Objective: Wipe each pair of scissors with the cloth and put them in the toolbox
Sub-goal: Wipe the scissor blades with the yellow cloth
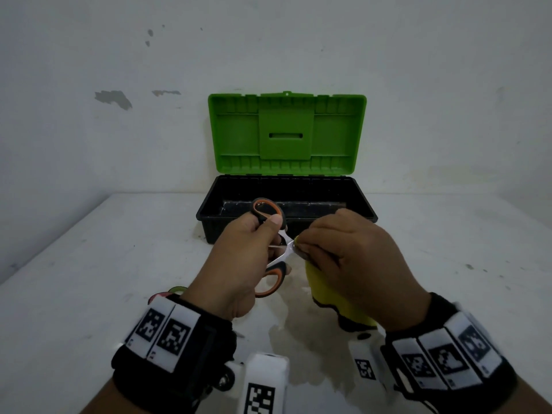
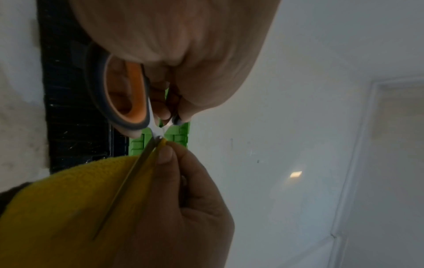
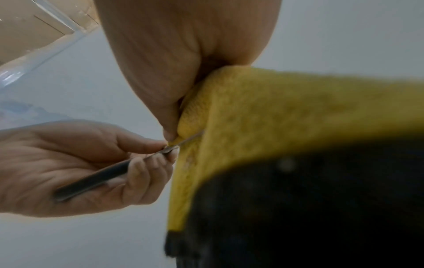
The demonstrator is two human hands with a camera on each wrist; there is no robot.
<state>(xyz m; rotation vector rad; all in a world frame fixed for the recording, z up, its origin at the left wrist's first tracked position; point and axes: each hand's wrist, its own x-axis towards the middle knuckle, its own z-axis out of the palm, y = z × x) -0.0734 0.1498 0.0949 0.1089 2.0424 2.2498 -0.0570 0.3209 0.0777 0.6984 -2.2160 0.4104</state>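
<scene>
My left hand [image 1: 254, 243] grips a pair of scissors [image 1: 273, 273] by their orange and grey handles, held above the table in front of the toolbox [image 1: 209, 216]. The scissors [image 2: 128, 94] point toward my right hand [image 1: 334, 252], which pinches a yellow cloth [image 1: 325, 297] around the blades just past the pivot. In the left wrist view the blades [image 2: 128, 183] run down inside the fold of the cloth [image 2: 69, 208]. The right wrist view shows the cloth [image 3: 263, 108] folded over the thin blade edge [image 3: 192, 136]. The toolbox is black with its green lid [image 1: 286, 132] standing open.
The toolbox stands at the back of the white table [image 1: 89, 264], against the wall. Pink and green handles of other scissors [image 1: 167, 294] peek out from behind my left wrist. A wet patch [image 1: 313, 348] lies on the table under my hands.
</scene>
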